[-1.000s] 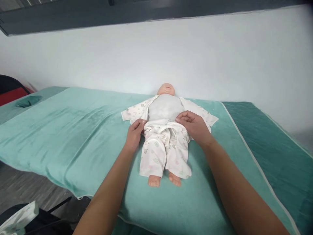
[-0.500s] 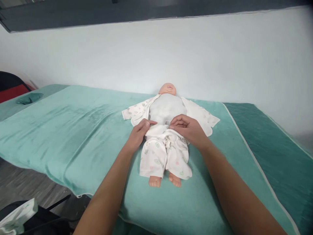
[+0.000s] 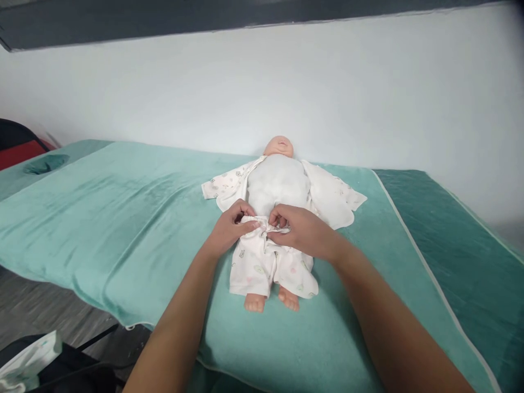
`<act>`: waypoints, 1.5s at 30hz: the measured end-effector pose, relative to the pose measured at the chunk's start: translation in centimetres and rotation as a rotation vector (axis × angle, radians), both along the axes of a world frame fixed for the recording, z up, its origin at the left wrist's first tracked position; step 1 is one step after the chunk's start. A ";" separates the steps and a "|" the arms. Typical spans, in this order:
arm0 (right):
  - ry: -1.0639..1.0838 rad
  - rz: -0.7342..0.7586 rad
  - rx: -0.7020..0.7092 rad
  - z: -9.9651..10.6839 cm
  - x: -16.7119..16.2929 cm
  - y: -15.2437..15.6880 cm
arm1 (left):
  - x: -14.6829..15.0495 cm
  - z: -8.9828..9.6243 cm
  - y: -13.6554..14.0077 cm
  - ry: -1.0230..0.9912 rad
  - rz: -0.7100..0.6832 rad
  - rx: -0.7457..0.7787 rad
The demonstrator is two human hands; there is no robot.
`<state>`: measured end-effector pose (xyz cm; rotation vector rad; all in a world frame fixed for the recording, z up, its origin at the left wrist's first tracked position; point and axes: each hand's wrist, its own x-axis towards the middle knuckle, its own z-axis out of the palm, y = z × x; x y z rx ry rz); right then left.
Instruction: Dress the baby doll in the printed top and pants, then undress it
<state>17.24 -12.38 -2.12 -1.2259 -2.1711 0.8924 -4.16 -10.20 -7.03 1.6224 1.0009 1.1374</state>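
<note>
A baby doll (image 3: 279, 180) lies on its back, head toward the wall, its grey-white cloth torso bare. Its printed white shirt (image 3: 333, 194) is spread open, with the sleeves out to both sides. White patterned pants (image 3: 251, 267) cover the legs, and both feet stick out below the cuffs. My left hand (image 3: 233, 226) pinches the waistband at its left side, thumb on the front. Near the middle of the waistband, my right hand (image 3: 298, 229) has its fingers curled and closed on the pants' fabric. Part of the waist is hidden behind my right hand.
The doll rests on a bed with a light green cover (image 3: 123, 218); a darker green strip (image 3: 458, 234) runs along the right. A white wall (image 3: 262, 87) stands behind. At lower left, white cloth (image 3: 30, 360) lies on a black chair (image 3: 77, 371).
Both hands have closed on the waistband, whose front is now turned up over the belly's lower edge. My right hand has moved slightly left and down. The view has shifted a little.
</note>
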 end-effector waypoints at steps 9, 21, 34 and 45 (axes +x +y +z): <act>0.206 -0.035 -0.048 -0.8 -0.2 0.4 | -0.6 -0.4 0.1 -0.030 -0.089 0.018; 0.263 -0.068 -0.049 -0.8 0.2 0.7 | -0.5 -0.6 0.3 -0.039 -0.096 0.033; 0.911 -0.300 -0.303 -1.9 3.2 2.8 | 0.8 -1.1 1.6 -0.451 0.270 -0.092; 1.312 -0.604 -0.219 -5.2 3.6 5.6 | 2.6 2.9 8.5 -0.335 0.193 -0.056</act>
